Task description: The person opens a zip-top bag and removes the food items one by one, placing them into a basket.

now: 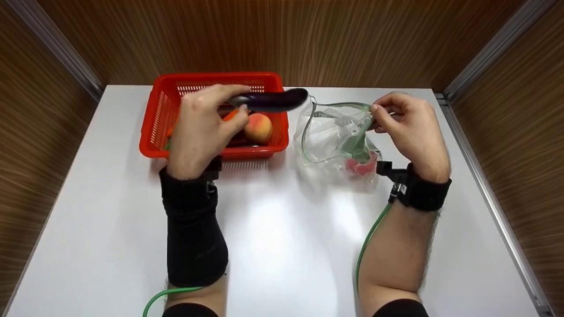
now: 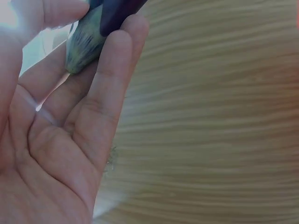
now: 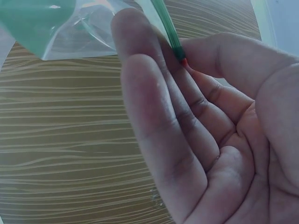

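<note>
A dark purple eggplant (image 1: 282,100) is pinched by its greenish end between the thumb and fingers of my left hand (image 1: 200,127). That end (image 2: 86,44) shows in the left wrist view. The eggplant lies level above the right part of a red basket (image 1: 147,127), its far tip beside the mouth of a clear plastic bag (image 1: 324,141) with a green rim. My right hand (image 1: 410,125) pinches the bag's rim at its right side, and the mouth gapes toward the left. Something red (image 1: 361,165) shows low in the bag; its kind is unclear.
Inside the basket lie a peach (image 1: 258,128), an orange item partly behind my left hand, and other produce that is hard to make out. Wood-grain panels (image 1: 282,39) stand behind and at both sides of the white table (image 1: 282,264). Green cables run along both forearms.
</note>
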